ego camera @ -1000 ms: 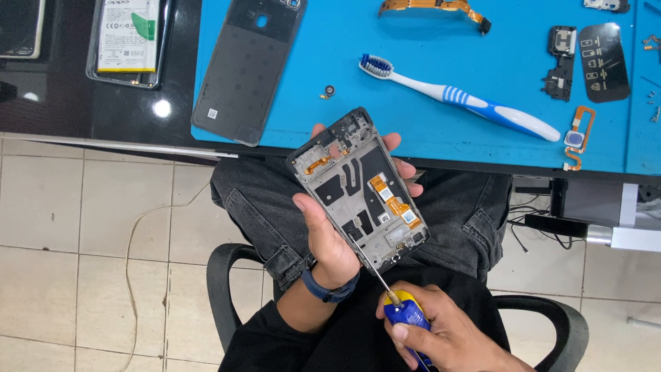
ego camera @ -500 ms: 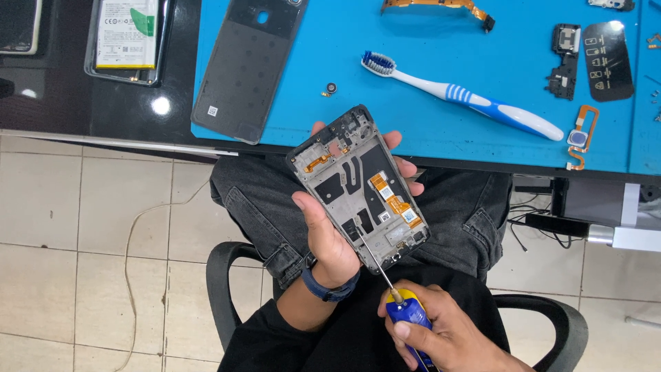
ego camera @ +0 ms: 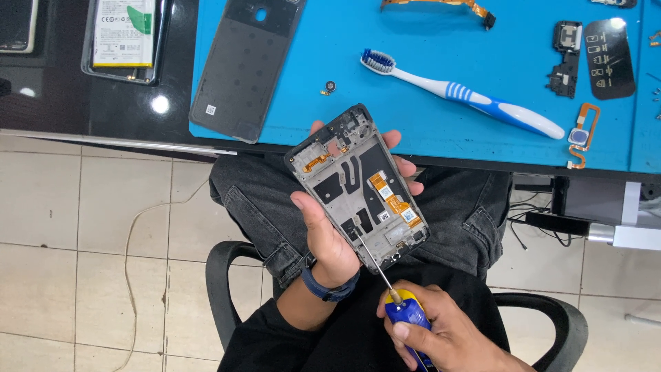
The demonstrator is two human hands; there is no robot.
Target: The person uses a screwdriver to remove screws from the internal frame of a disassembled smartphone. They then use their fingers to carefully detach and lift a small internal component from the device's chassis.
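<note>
Grey and stripped bare, the phone frame (ego camera: 358,186) sits over our lap, left hand (ego camera: 330,238) clasping its edges; light, thin and fragile, so we avoid the orange flex. Right hand (ego camera: 441,334) clenches the screwdriver (ego camera: 392,296), tip on its lower end.

right hand (ego camera: 441,334) cut off below, tiny screws (ego camera: 653,34) indistinct

We see our left hand (ego camera: 330,238) gripping an opened phone frame (ego camera: 358,186) over the lap, our right hand (ego camera: 441,337) at five o'clock pressing a blue screwdriver (ego camera: 396,303) into its lower edge.
</note>
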